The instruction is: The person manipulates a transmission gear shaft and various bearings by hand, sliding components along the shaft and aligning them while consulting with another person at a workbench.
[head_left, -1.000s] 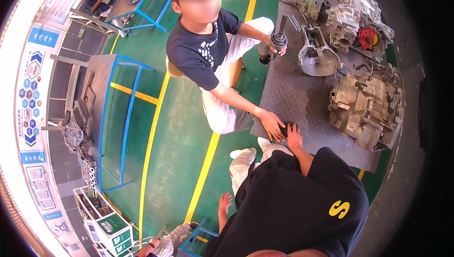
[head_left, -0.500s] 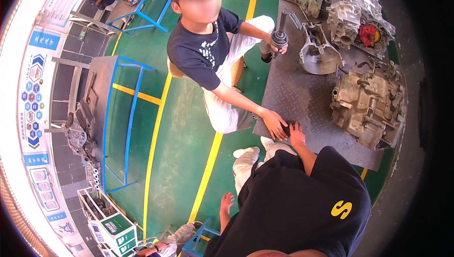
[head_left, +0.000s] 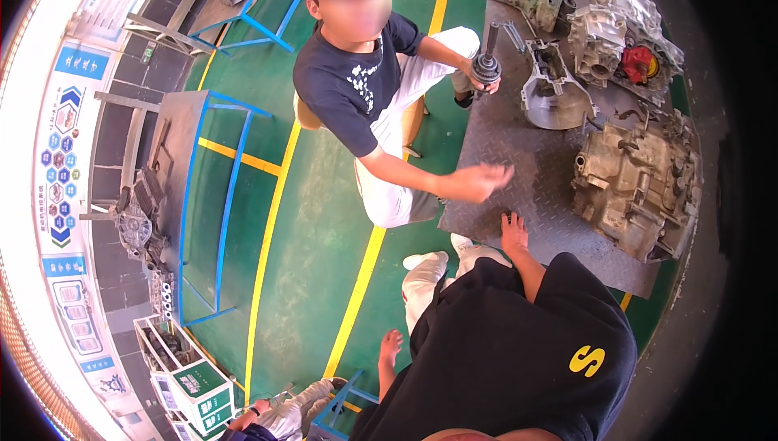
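My right hand (head_left: 515, 234) rests at the near edge of the grey tread-plate tabletop (head_left: 535, 190), its fingers stretched forward. At its fingertips is a small dark patch that I cannot make out. My left hand (head_left: 391, 347) hangs low at my left side over the green floor, fingers apart and holding nothing. Across from me a seated co-worker grips a dark metal shaft with a ribbed joint (head_left: 486, 66) upright in one hand. The co-worker's other hand (head_left: 482, 182) is raised over the table edge, slightly blurred, just beyond my right hand.
A large gearbox housing (head_left: 636, 181) stands to the right on the table. Beyond it lie a bell-shaped open casing (head_left: 559, 96) and several other metal casings. Blue-framed benches (head_left: 231, 190) stand at left. Another person sits at the lower left near a green-and-white cabinet (head_left: 198, 388).
The co-worker's nearer hand has lifted off the table edge beside my right hand and moved away from me. My own hands have hardly moved; the view has shifted slightly.
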`<state>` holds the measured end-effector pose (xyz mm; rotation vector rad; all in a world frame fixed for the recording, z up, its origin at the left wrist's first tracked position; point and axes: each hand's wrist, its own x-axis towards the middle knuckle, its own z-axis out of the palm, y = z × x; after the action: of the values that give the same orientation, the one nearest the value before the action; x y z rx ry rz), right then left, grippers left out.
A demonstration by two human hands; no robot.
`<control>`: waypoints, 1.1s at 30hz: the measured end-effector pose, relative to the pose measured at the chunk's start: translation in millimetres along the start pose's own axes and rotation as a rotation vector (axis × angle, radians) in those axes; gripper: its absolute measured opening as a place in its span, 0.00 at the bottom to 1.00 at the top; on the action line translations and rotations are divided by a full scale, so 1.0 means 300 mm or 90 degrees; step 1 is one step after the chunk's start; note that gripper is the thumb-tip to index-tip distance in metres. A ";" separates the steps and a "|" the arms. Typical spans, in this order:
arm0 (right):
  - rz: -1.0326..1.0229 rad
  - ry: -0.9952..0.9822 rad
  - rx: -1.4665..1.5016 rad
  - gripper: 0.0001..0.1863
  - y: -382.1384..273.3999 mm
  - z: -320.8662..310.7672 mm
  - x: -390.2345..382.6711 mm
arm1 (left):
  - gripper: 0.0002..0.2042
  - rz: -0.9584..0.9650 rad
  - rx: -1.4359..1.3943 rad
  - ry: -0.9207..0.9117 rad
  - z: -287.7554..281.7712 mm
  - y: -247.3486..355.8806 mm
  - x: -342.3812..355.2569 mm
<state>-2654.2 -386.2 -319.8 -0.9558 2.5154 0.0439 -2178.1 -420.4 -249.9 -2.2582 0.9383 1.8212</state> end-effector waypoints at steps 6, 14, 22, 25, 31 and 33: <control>0.002 0.003 -0.001 0.26 0.005 -0.014 -0.010 | 0.25 0.009 0.008 -0.007 -0.001 -0.002 0.016; 0.005 0.004 0.000 0.26 -0.007 -0.018 0.002 | 0.25 0.018 -0.009 0.004 0.004 -0.028 0.032; 0.011 -0.031 0.032 0.36 -0.020 -0.061 -0.020 | 0.25 0.013 0.000 -0.014 -0.005 -0.017 0.021; 0.010 -0.022 0.040 0.34 -0.032 -0.058 -0.016 | 0.25 0.020 -0.003 -0.010 -0.012 -0.013 0.018; 0.015 -0.041 0.069 0.34 -0.020 -0.063 -0.002 | 0.24 0.022 0.009 -0.020 -0.001 -0.019 0.019; 0.014 -0.047 0.067 0.34 -0.019 -0.070 -0.002 | 0.24 0.010 0.025 -0.029 0.001 -0.016 0.021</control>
<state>-2658.5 -393.9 -299.8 -0.8683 2.4347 -0.0449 -2175.3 -418.9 -257.3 -2.1836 0.9793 1.8349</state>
